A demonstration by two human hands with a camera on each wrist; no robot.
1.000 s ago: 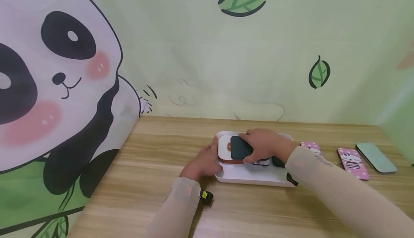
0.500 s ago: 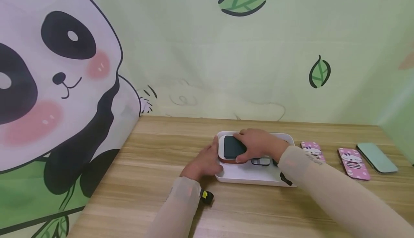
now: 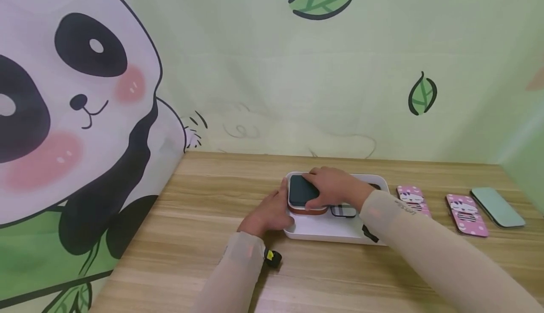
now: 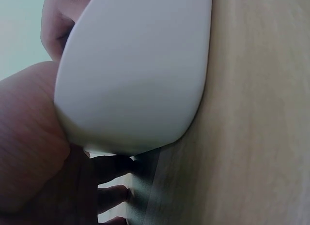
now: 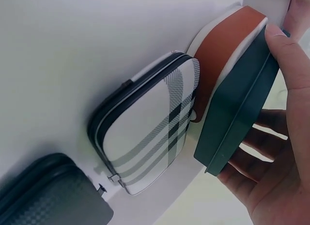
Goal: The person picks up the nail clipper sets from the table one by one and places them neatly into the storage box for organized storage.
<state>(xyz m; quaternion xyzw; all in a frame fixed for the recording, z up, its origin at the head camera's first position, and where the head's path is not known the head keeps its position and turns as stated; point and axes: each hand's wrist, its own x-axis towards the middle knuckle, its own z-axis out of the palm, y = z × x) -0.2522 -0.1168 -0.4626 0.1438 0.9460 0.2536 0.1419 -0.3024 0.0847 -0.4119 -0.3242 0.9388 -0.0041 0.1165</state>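
In the head view my right hand (image 3: 335, 186) holds a dark teal, flat rectangular case (image 3: 302, 190) by its edges, thumb on the near side and fingers on the far side. It lies over a white case with an orange-brown side band (image 5: 224, 47), at the left end of a white tray (image 3: 327, 230). My left hand (image 3: 268, 213) grips the tray's left end; its wrist view shows the tray's rounded white wall (image 4: 140, 70) against the palm. Beside the banded case in the tray is a white plaid zip case (image 5: 150, 123).
A black textured zip case (image 5: 58, 191) also lies in the tray, partly behind the right forearm. On the wooden table (image 3: 204, 199), right of the tray, are two pink patterned flat cases, one nearer (image 3: 467, 215) and one partly hidden (image 3: 411, 198), and a mint-green flat case (image 3: 498, 207).
My right hand has moved left with the dark teal case, which now covers most of the top of the white and orange-brown case. The left hand has stayed at the tray's end.
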